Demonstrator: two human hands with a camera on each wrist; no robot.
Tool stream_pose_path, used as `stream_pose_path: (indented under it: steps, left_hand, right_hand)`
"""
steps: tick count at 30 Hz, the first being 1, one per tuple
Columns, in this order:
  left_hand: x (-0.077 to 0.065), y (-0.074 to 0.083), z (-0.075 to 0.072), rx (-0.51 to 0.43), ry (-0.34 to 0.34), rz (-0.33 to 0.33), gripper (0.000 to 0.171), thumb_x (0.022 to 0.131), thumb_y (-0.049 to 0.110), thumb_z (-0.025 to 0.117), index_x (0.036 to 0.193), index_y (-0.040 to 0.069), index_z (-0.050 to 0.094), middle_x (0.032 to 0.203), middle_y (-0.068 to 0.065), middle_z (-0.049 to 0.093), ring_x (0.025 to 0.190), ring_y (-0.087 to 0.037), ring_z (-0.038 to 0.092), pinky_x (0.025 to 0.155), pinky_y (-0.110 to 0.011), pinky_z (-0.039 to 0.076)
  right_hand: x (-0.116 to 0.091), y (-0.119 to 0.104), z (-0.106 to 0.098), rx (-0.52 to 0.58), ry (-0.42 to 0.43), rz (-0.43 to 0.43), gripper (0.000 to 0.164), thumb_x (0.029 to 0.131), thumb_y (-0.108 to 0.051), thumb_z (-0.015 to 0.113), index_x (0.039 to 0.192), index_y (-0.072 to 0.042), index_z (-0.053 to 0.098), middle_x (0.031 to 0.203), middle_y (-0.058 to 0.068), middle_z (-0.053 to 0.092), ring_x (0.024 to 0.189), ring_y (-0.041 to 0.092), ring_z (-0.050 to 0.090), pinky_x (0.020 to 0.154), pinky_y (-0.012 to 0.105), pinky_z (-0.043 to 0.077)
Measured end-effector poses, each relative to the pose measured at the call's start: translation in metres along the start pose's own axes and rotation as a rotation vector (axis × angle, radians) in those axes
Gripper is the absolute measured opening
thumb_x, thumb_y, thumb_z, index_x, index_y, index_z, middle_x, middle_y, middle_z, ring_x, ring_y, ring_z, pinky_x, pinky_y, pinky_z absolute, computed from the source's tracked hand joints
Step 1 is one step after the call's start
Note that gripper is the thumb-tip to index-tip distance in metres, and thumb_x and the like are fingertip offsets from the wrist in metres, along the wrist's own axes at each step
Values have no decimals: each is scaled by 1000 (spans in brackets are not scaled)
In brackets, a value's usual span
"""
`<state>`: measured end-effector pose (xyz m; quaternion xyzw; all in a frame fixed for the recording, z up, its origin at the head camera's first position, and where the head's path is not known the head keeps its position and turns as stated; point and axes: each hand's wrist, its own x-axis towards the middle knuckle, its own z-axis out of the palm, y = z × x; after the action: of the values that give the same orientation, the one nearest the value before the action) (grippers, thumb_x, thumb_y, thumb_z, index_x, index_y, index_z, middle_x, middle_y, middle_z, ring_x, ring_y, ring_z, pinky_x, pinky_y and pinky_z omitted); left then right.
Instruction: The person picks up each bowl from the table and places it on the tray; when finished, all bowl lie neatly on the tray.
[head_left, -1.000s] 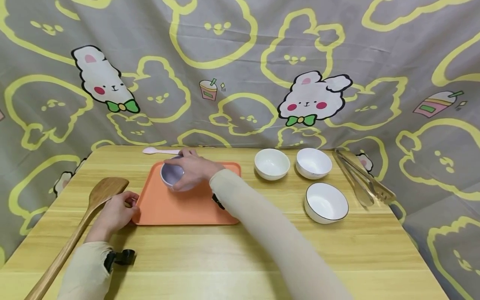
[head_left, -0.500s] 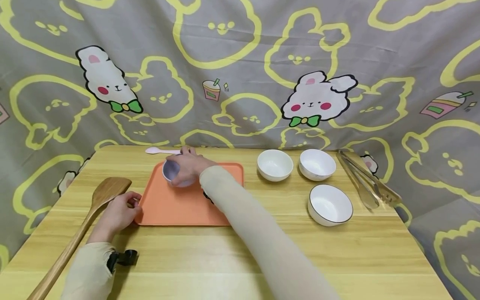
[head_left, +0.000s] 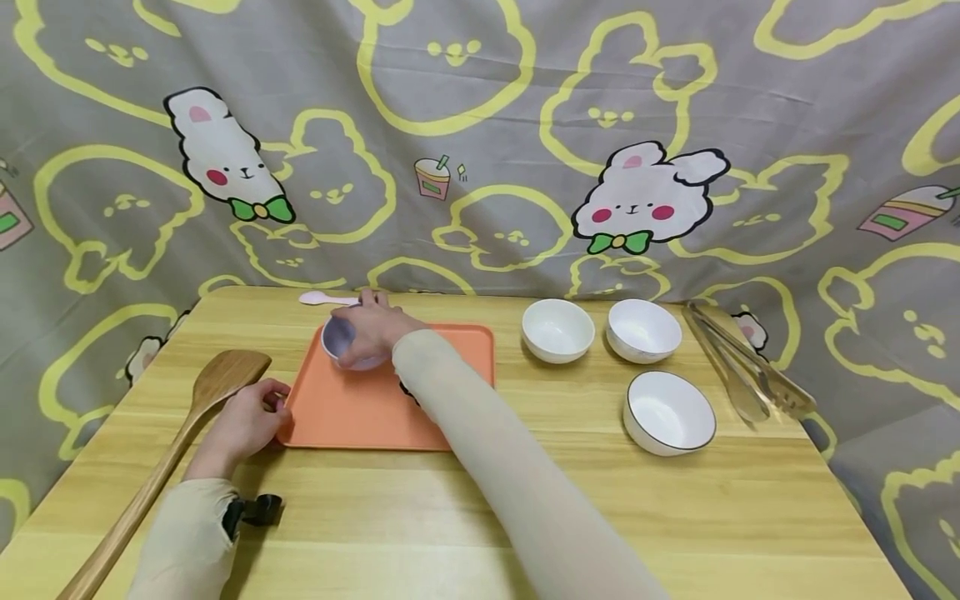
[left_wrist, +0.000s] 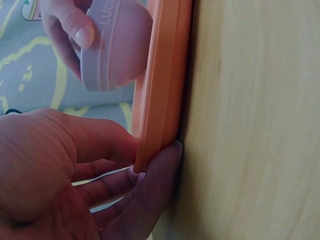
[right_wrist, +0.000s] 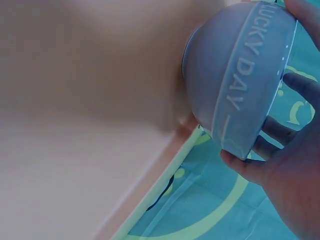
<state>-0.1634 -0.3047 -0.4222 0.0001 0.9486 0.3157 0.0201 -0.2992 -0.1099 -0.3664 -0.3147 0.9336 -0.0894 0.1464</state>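
Observation:
A lavender bowl stands at the back-left corner of the orange tray. My right hand grips it by the rim from above. In the right wrist view the raised words "LUCKY DAY" run round the bowl's side, and its base is close to the tray surface; whether it touches I cannot tell. At the tray's front-left corner, my left hand pinches the edge. The left wrist view shows the thumb and fingers of the left hand on either side of the tray rim.
Three white bowls, at back, back right and front right, stand right of the tray. Metal tongs and utensils lie farther right. A wooden spatula lies beside the left arm. Behind the tray is a pink spoon.
My right hand has shifted the lavender bowl slightly left and back on the tray, nearer the corner. The left hand keeps its hold on the tray edge. The head view has turned a little left.

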Motion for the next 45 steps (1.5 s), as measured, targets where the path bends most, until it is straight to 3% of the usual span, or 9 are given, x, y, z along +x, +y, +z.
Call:
stream_pose_path:
  steps: [16, 24, 34, 45]
  left_hand:
    - [1, 1, 2, 15, 2, 7, 28, 85, 0, 60, 110, -11, 56, 84, -10, 57, 72, -20, 55, 63, -35, 45]
    - [4, 3, 1, -1, -12, 18, 27, 85, 0, 59, 110, -12, 56, 84, -10, 57, 73, -21, 55, 63, -35, 46]
    - [2, 2, 4, -7, -19, -2, 28, 86, 1, 59, 110, -12, 55, 85, -11, 57, 72, -21, 55, 63, -35, 45]
    - [3, -1, 3, 9, -14, 21, 28, 86, 1, 59, 111, -13, 55, 85, -11, 57, 73, -21, 55, 63, -35, 45]
  right_hand:
    - [5, 2, 4, 27, 29, 4, 83, 79, -64, 68, 151, -40, 35, 150, 3, 23, 131, 21, 25, 95, 39, 38]
    - [-1, 9, -1, 30, -4, 10, 87, 81, -71, 60, 154, -40, 26, 160, 6, 8, 144, 26, 8, 110, 47, 24]
    - [-45, 36, -16, 53, 26, -165, 92, 79, -70, 64, 155, -33, 28, 162, 5, 6, 146, 30, 7, 114, 51, 15]
    - [-108, 64, -22, -42, -16, -172, 101, 74, -83, 55, 157, -37, 19, 163, 4, 0, 147, 29, -10, 113, 56, 0]
